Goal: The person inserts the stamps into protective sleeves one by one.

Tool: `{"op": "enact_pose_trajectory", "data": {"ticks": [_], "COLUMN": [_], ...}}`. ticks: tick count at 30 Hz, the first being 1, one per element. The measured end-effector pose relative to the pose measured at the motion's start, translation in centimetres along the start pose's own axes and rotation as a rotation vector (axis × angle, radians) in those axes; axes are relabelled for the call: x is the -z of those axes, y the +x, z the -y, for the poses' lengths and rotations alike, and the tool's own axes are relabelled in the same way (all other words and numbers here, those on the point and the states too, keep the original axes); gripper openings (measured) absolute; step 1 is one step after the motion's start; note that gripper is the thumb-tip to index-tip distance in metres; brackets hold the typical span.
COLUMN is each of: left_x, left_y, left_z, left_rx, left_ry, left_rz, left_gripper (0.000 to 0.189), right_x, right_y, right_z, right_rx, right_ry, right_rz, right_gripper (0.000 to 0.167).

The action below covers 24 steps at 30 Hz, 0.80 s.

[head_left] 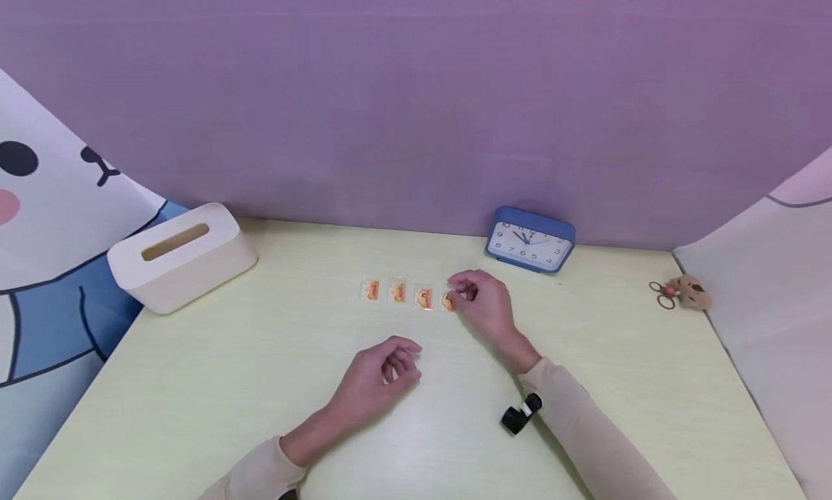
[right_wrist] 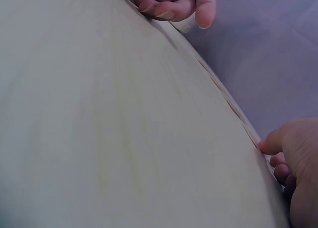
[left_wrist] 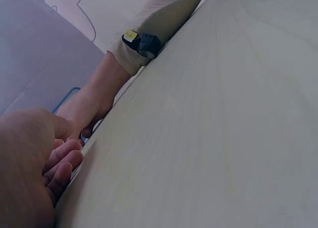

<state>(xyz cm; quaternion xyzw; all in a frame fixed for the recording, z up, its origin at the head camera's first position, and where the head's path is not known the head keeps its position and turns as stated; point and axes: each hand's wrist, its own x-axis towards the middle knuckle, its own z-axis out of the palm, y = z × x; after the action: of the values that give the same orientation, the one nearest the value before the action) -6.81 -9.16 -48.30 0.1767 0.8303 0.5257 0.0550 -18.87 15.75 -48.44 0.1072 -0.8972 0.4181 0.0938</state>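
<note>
Four small clear packets with orange print lie flat in a row on the pale table; one is the leftmost packet (head_left: 370, 290), and the rightmost packet (head_left: 446, 302) is partly covered by my right hand (head_left: 484, 304). The thumb of that hand touches this packet, and the index finger is held apart from the thumb. In the right wrist view, my right hand (right_wrist: 300, 161) has a fingertip at the end of the thin row. Nearer to me, my left hand (head_left: 379, 379) hovers or rests with loosely bent fingers and holds nothing. The left wrist view shows my left hand (left_wrist: 30, 163) close up.
A blue alarm clock (head_left: 531, 240) stands behind my right hand. At the back left is a white tissue box (head_left: 188, 261). Small scissors (head_left: 664, 295) and a brown plush charm (head_left: 692, 292) lie near the right edge. A purple cloth (head_left: 390, 110) hangs behind the table (head_left: 227, 384).
</note>
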Motion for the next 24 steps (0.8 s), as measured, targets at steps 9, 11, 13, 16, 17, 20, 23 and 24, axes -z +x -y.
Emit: {"op": "enact_pose_trajectory", "data": {"ticks": [9,11,13,16,17,20,23,24], "left_x": [0.0,-0.02,-0.06,-0.08,-0.09,-0.1,0.02,0.11], "left_y": [0.02,0.02,-0.02,-0.08,-0.1,-0.14,-0.07,-0.01], "left_z": [0.05,0.12,0.17,0.16,0.14,0.08,-0.04,-0.1], "left_rx": [-0.025,-0.036,-0.042,-0.045,-0.047,-0.041,-0.04,-0.039], "left_ry": [0.02,0.022,0.025,0.026,0.022,0.004,-0.024,-0.028], "left_rz": [0.0,-0.003,-0.005,-0.008,-0.01,-0.017,-0.025,-0.029], "left_gripper": [0.031,0.03,0.03,0.03,0.029,0.03,0.029,0.029], "right_x": [-0.06,-0.08,-0.11,-0.13,-0.12,0.0,0.24,0.37], "right_y": [0.0,-0.03,-0.09,-0.21,-0.28,-0.53,-0.84,-0.95], "right_z": [-0.03,-0.05,-0.03,0.07,0.1,0.34,0.59,0.67], "right_rx": [-0.018,-0.023,-0.027,-0.026,-0.024,-0.025,-0.034,-0.039], "right_ry": [-0.023,-0.029,-0.026,-0.004,0.007,0.042,0.071,0.079], "right_rz": [-0.006,-0.005,-0.005,-0.018,-0.024,-0.038,-0.038,-0.037], "right_gripper": [0.02,0.018,0.016,0.012,0.011,0.009,0.008,0.008]}}
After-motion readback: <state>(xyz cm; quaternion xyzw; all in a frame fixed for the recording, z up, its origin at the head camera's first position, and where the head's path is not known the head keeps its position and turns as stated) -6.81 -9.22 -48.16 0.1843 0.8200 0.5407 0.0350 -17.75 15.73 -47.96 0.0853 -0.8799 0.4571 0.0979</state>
